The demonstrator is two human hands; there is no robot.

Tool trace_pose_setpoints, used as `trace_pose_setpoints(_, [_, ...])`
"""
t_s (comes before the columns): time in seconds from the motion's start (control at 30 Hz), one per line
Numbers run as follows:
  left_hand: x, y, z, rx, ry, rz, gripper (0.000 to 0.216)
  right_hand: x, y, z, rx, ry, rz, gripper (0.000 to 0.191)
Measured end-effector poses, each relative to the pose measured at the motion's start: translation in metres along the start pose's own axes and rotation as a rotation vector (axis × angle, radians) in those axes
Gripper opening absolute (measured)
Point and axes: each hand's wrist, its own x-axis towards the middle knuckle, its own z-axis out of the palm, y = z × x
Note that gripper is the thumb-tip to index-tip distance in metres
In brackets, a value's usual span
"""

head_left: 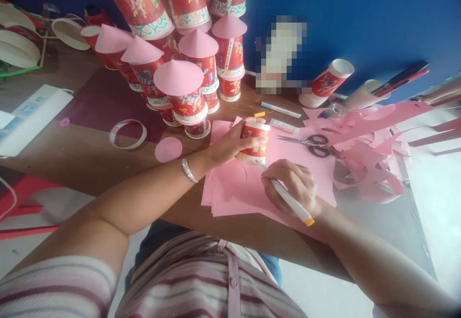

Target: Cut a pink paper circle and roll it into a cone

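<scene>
On pink paper (230, 198), red cup (257, 132), label (255, 149) seemingly blurred

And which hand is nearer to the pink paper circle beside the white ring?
Left. The left hand holds a red cup to the right of the pink paper circle; the right hand, holding a white marker, is farther right.

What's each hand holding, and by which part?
Left hand: cup, gripped around its side. Right hand: marker, gripped by the barrel, toward the tip.
</scene>
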Motion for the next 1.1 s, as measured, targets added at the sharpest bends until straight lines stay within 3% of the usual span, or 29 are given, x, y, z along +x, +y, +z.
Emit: trace_pose_setpoints(1.1, [-0.0005, -0.0001, -0.0001, 0.057, 0.007, 0.015, 0.064, 0.0011, -0.0005, 0.0032, -0.047, -0.017, 0.026, 0.017])
